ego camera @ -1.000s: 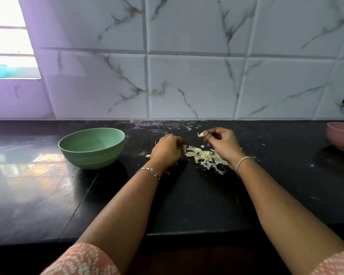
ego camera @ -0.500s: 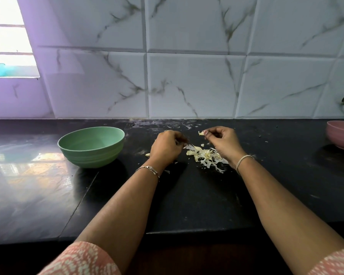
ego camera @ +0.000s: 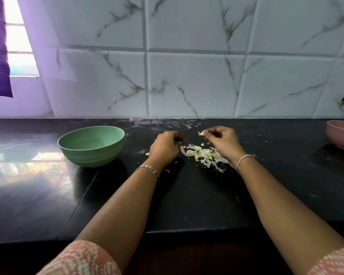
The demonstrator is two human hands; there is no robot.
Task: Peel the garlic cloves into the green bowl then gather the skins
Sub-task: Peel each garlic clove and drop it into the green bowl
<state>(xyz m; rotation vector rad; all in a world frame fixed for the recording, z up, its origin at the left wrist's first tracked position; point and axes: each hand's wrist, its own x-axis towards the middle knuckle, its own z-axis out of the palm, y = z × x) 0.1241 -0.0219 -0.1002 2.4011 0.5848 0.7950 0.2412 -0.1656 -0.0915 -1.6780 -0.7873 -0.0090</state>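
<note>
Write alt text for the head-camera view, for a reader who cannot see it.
A person's right hand pinches a small garlic piece beside a pile of skins on a black counter, the left hand curled close by. A green bowl stands to the left, a pink bowl at the right edge.

Both forearms are bare. Salmon-pink cloth with a fine white print shows at the bottom edge of the view: the left sleeve [ego camera: 81, 259] at 7 o'clock, the right sleeve [ego camera: 334, 262] at 5 o'clock. A thin silver-coloured chain bracelet [ego camera: 150, 170] with small links circles the wrist at 6 o'clock of the left hand [ego camera: 164, 148]. A pale cream thread band [ego camera: 243, 160] circles the wrist at 5 o'clock of the right hand [ego camera: 223, 142].
</note>
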